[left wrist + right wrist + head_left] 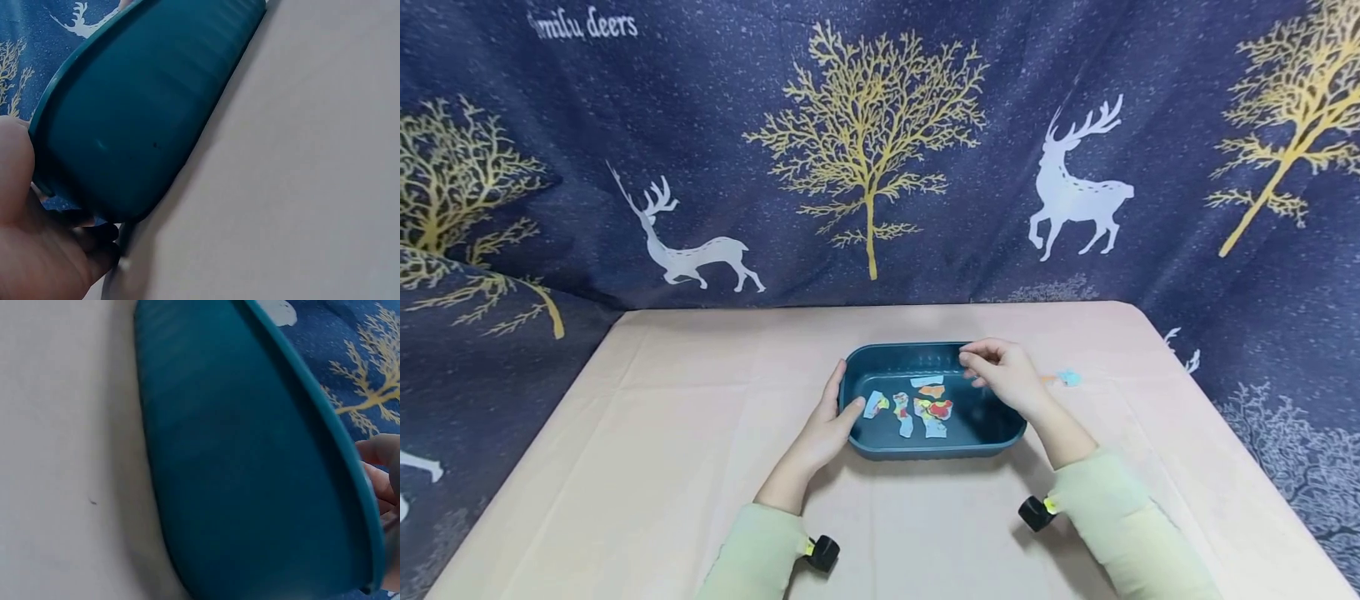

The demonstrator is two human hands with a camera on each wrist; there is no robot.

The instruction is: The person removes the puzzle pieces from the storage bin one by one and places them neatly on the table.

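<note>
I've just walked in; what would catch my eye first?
Probably the dark teal tray on the pale table, with colourful scraps lying in it. The left hand holds its left end, and the right hand is over its right half. Behind the table hangs a navy backdrop with white deer and golden trees.

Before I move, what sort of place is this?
Probably a makeshift indoor tabletop recording setup: a navy fabric backdrop printed with deer and trees hangs behind a pale pink cloth-covered table, and small black cylindrical wrist devices sit at both cuffs.
</note>
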